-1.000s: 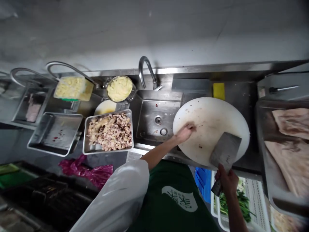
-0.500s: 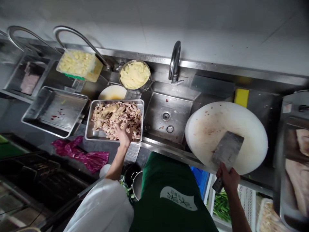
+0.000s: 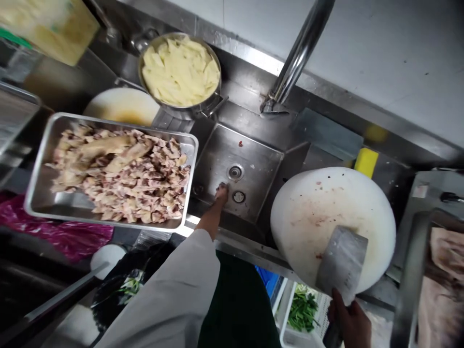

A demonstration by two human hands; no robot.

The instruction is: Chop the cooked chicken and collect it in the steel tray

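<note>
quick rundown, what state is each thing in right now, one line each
Cleaver: gripped in the right hand, blade over the chopping board
Chopping board: stained, dotted with scraps
Left hand: over the sink, grip unclear
Sink: no standing water visible, small scraps inside
Faucet: no running water visible
Metal tray: mostly covered with chopped meat
Pot: uncovered, full of yellow slices
Purple bag: crumpled

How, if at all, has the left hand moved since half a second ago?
Yes: the left hand went rightward toward the drain, from the chopped meat to over the sink.
</note>
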